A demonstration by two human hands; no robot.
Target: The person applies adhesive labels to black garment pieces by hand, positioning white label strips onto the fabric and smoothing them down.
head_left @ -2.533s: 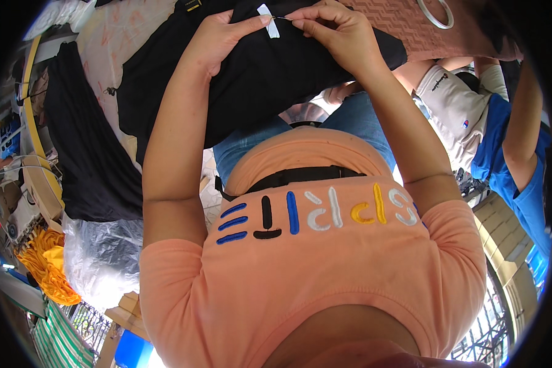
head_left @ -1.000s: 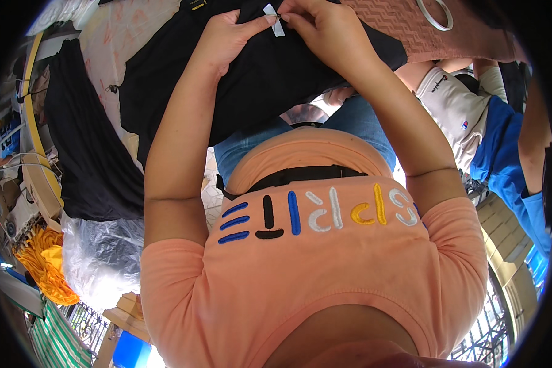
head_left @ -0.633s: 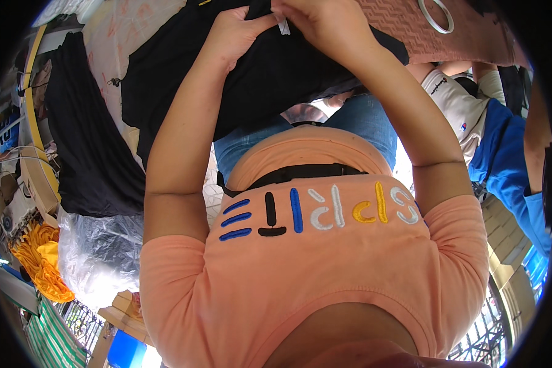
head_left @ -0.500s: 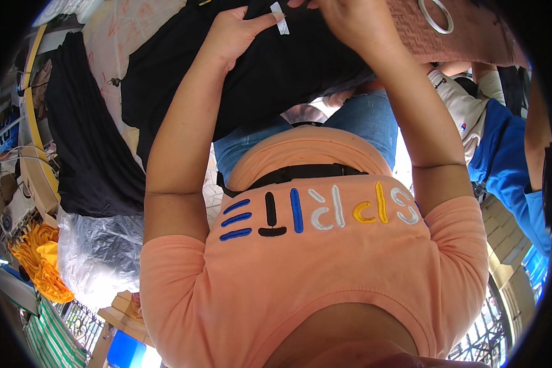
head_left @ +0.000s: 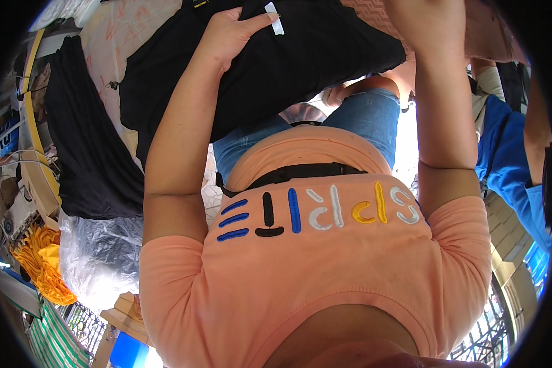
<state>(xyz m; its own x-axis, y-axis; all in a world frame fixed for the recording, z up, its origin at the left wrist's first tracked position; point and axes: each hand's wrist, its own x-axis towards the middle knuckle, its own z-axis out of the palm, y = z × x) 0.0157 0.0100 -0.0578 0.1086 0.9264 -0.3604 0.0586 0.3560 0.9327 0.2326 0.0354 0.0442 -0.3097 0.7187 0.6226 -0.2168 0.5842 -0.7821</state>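
A black garment [head_left: 313, 55] lies spread over the table's near edge and hangs down toward my lap. On its upper part sits a short white strip [head_left: 275, 21], which looks like tape or a label. The thumb of my left hand [head_left: 232, 32] presses against that strip, while its other fingers are bent at the cloth and partly hidden. Off the garment to the right, my right hand [head_left: 428, 24] is at the top edge of the view. Its fingers cannot be seen, so whether it holds anything does not show.
Another black cloth [head_left: 86, 135] hangs at the left, above a clear plastic bag [head_left: 98, 257] and a bundle of orange fabric [head_left: 40, 264]. A reddish-brown textured surface [head_left: 374, 15] extends past the garment. Another person in blue clothing [head_left: 509, 159] is close on the right.
My right hand has moved right, from beside the white strip to where a white ring lay, and now hides it. The garment's right part shows more fully. My left hand has stayed at the strip.
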